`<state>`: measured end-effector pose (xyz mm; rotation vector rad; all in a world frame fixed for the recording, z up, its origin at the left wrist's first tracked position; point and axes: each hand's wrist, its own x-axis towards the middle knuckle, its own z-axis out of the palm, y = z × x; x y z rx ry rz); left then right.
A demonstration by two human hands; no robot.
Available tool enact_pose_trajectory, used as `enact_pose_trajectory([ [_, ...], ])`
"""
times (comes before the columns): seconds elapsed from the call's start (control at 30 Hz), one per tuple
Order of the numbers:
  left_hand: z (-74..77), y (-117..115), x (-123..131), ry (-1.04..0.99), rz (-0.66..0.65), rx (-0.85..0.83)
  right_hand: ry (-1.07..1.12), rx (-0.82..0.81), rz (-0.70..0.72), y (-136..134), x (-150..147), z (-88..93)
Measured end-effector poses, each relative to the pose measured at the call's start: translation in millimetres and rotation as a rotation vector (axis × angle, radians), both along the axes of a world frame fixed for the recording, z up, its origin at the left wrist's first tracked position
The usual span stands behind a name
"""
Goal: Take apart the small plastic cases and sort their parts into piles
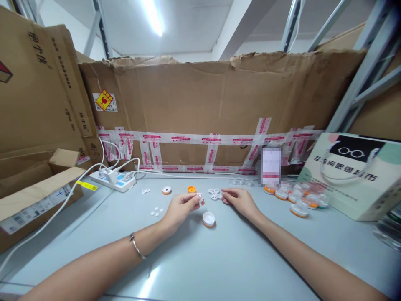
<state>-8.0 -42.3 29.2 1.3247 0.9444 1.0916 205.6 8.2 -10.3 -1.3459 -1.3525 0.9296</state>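
My left hand (181, 207) is closed in a pinch on a small white plastic piece (199, 198), held just above the grey table (219, 259). A round orange-and-white cap (208, 219) lies on the table just right of that hand. My right hand (238, 200) rests on the table with its fingertips pinched at a little pile of white plastic pieces (214, 193); whether it grips one I cannot make out. A silver bangle (137, 246) circles my left wrist.
Two more orange caps (167, 190) (191, 189) and scattered white pieces (156, 211) lie ahead. Several finished orange-and-white discs (297, 200) cluster right, beside a printed paper bag (357, 175). A power strip (113, 179) with cables sits left, near open cardboard boxes (34, 196). A taped cardboard wall (213, 113) closes the back.
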Motion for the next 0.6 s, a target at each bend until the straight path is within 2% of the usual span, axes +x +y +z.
enact_pose_trajectory([
  [0.13, -1.4, 3, -1, 0.091, 0.04, 0.061, 0.068, 0.051, 0.04, -16, -14, 15.1],
  [0.3, -5.2, 6, 1, 0.183, 0.024, 0.155, 0.159, 0.033, 0.318, -48, -41, 35.1],
  [0.37, -6.2, 4, 2, 0.196, 0.029, 0.21, 0.192, -0.016, 0.372, -54, -46, 36.9],
  [0.53, -3.8, 0, 3, 0.448, -0.012, 0.547, 0.348, -0.126, 0.293, -56, -48, 32.2],
  [0.6, -3.3, 0, 2, 0.564, 0.01, 0.657, 0.384, -0.14, 0.277, -56, -48, 30.6],
])
